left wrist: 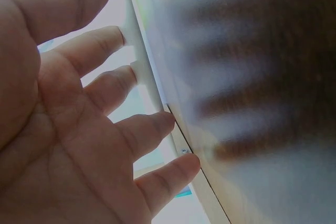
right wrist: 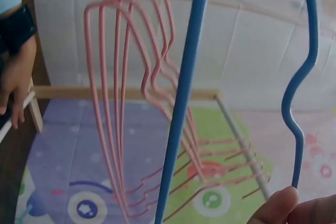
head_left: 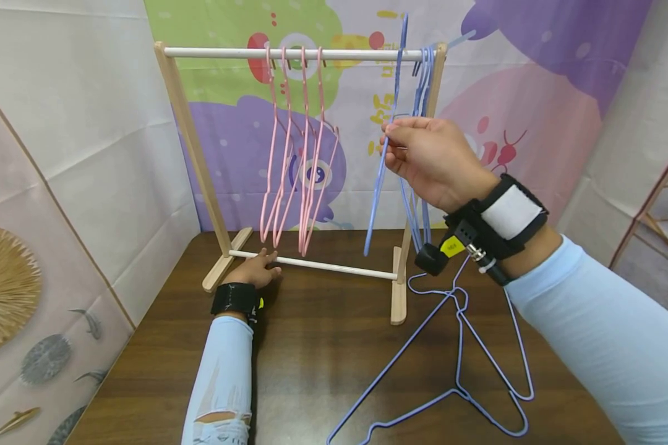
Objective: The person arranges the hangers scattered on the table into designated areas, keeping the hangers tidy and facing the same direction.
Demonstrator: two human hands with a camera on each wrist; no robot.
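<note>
My right hand pinches a blue clothes hanger by its upper wire, thumb against fingertips. In the head view that hanger's hook rises above the white top rail of a small wooden rack; whether it touches the rail I cannot tell. The right wrist view shows two stretches of the same blue hanger's wire close up. Down at the lower white bar, my left hand rests with spread fingers. Several pink hangers hang mid-rail, and more blue hangers are bunched at its right end.
Loose blue hangers lie overlapping on the brown table, in front of the rack's right foot. A cartoon-printed cloth hangs behind the rack. Pale patterned panels stand at the left and right.
</note>
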